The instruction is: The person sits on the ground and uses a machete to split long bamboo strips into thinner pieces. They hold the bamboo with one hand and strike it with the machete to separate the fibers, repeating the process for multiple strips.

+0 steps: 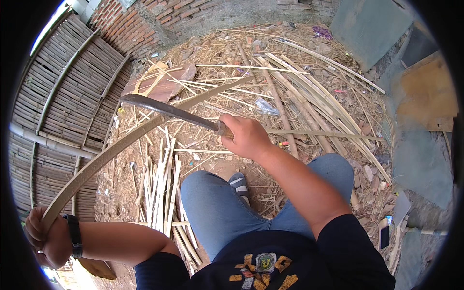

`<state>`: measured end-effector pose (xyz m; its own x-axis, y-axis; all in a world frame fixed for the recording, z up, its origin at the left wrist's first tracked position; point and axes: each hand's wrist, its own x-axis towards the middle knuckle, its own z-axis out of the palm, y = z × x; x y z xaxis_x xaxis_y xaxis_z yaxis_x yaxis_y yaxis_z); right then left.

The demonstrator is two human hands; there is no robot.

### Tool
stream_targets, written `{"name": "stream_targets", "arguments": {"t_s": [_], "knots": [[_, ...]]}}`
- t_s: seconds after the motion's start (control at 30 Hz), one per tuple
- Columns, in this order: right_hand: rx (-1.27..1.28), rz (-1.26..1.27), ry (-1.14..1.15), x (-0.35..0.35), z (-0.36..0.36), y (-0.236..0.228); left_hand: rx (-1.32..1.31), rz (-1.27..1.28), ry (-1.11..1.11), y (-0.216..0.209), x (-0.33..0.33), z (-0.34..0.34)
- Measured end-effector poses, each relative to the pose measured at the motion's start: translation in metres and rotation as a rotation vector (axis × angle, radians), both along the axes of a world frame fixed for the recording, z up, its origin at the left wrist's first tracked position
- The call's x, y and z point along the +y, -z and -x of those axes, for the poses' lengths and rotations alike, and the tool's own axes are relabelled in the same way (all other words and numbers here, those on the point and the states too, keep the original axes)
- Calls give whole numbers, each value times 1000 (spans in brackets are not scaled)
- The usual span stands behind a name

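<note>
A long, flat split-bamboo strip [106,154] runs from the lower left up across the ground toward the far middle. My left hand [50,237], with a dark wristwatch [74,236], is closed round its near end. In front of my knees, my right hand [246,137] grips the handle of a machete [179,113]. Its dark blade points left and crosses over the strip; I cannot tell whether they touch. Beneath my forearms, a bundle of pale bamboo slats [164,183] lies beside my left knee.
Long bamboo poles and strips [324,106] are scattered over the littered dirt ahead. A woven bamboo fence [63,96] stands on the left, a brick wall [193,14] at the back. Grey sheets [372,29] lean on the right, near a phone [384,234] by my right side.
</note>
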<state>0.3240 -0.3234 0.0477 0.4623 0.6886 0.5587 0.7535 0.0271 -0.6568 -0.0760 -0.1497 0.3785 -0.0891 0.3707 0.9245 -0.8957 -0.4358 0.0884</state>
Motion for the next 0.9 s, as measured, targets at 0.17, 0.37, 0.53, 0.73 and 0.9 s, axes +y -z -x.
{"name": "stream_targets", "arguments": {"t_s": [0.17, 0.37, 0.53, 0.73, 0.9], "knots": [[-42, 326, 197, -39, -75, 9, 44, 7, 289, 46, -25, -73], [450, 355, 549, -50, -123, 54, 2, 83, 364, 98, 2, -138], [227, 313, 282, -39, -53, 1, -1, 174, 335, 126, 42, -151], [36, 420, 286, -36, -89, 15, -67, 181, 248, 119, 44, -116], [894, 142, 653, -50, -157, 81, -95, 130, 201, 110, 43, -103]]}}
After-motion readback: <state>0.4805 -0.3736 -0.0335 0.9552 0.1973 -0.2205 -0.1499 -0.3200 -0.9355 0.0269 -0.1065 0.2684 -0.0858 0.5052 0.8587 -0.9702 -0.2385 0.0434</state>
